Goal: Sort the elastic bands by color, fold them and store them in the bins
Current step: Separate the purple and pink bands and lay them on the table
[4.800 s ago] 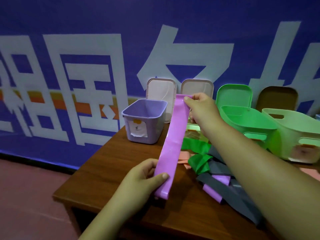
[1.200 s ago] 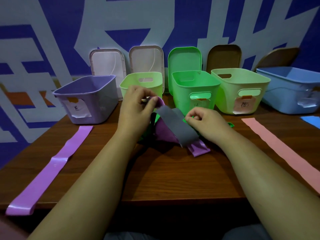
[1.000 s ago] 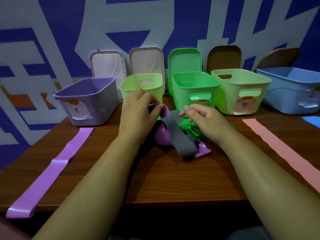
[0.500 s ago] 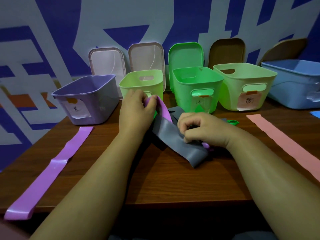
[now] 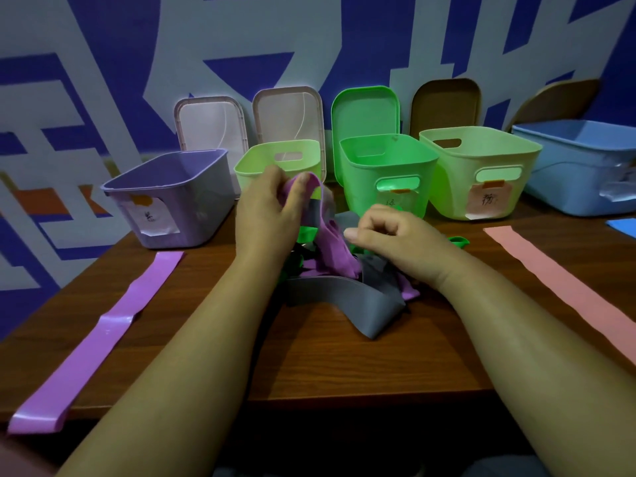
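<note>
A tangled pile of elastic bands lies mid-table: a purple band, a grey band and bits of green band. My left hand pinches the upper end of the purple band and holds it raised above the pile. My right hand rests on the pile with its fingers curled into the bands; what they hold is hidden. A long purple band lies flat at the left. A pink band lies flat at the right.
Open bins stand in a row at the back: a purple bin, a light green bin, a bright green bin, a pale green bin and a blue bin. Lids lean against the wall behind. The table's front edge is near me.
My left hand has pulled the purple band up out of the pile. The grey band has slid down toward the table's front. My right hand stays curled on the pile.
</note>
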The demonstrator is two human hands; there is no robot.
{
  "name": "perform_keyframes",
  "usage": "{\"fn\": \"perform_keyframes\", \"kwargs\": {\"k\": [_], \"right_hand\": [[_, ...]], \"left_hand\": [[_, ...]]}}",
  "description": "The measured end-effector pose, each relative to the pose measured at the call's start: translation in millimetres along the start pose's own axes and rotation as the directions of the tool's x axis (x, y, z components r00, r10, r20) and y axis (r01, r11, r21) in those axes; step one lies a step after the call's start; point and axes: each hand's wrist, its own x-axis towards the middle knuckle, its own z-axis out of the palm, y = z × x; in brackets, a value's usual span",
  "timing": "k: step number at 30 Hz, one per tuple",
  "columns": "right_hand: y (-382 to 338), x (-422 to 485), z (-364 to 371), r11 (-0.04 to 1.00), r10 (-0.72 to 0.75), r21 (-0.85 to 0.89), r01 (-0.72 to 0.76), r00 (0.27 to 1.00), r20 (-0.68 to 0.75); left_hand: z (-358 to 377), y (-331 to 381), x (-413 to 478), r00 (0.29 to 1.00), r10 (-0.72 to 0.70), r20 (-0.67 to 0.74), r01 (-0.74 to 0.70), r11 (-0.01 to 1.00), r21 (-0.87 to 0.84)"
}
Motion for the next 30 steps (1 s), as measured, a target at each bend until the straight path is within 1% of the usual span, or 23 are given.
{"fn": "perform_keyframes", "kwargs": {"k": [2, 4, 6, 8, 12, 16, 19, 20, 22, 24, 27, 30], "right_hand": [[-1.6, -1.8, -0.4, 0.999, 0.047, 0.02, -0.046, 0.998, -0.031], [-1.5, -1.6, 0.8, 0.998, 0.068, -0.017, -0.068, 0.998, -0.019], [-0.3, 0.9, 3.3, 0.995, 0.07, -0.065, -0.07, 0.998, -0.004], [0.2, 2.9, 5.2, 0.993, 0.085, -0.085, -0.084, 0.996, 0.011], [5.4, 4.5, 5.9, 0.993, 0.11, -0.04, -0.11, 0.994, 0.01], [13.6, 7.9, 6.2, 0.993, 0.119, -0.028, -0.119, 0.993, 0.002], [14.8, 8.6, 5.3, 0.994, 0.11, -0.004, -0.11, 0.994, 0.003], [14.5, 8.8, 4.8, 0.994, 0.109, -0.002, -0.109, 0.994, 0.001], [14.5, 9.2, 4.5, 0.993, 0.116, 0.0, -0.116, 0.993, 0.001], [16.2, 9.6, 5.2, 0.992, 0.123, 0.017, -0.123, 0.992, -0.003], [17.7, 9.3, 6.1, 0.988, 0.147, 0.042, -0.147, 0.989, 0.003], [18.2, 8.9, 5.6, 0.988, 0.154, 0.023, -0.154, 0.988, -0.003]], "left_hand": [[2.2, 5.6, -3.9, 0.996, 0.053, 0.064, -0.052, 0.998, -0.023], [4.3, 8.4, -6.9, 0.984, 0.102, 0.148, -0.101, 0.995, -0.011], [4.9, 11.3, -10.1, 0.964, 0.106, 0.245, -0.097, 0.994, -0.051], [4.8, 12.3, -12.3, 0.946, 0.105, 0.306, -0.085, 0.993, -0.08], [3.9, 12.2, -12.7, 0.929, 0.138, 0.343, -0.117, 0.99, -0.081], [4.9, 9.3, -12.2, 0.914, 0.119, 0.389, -0.124, 0.992, -0.012], [3.5, 5.7, -11.7, 0.923, 0.183, 0.339, -0.244, 0.958, 0.148], [2.0, 4.9, -11.5, 0.929, 0.195, 0.314, -0.256, 0.952, 0.169], [-1.6, 4.2, -12.1, 0.927, 0.19, 0.324, -0.234, 0.967, 0.104], [-3.7, 3.9, -14.0, 0.889, 0.195, 0.413, -0.23, 0.972, 0.037], [-4.8, 6.7, -17.6, 0.839, 0.197, 0.508, -0.224, 0.975, -0.008], [-5.8, 8.6, -18.9, 0.817, 0.172, 0.55, -0.185, 0.982, -0.032]]}}
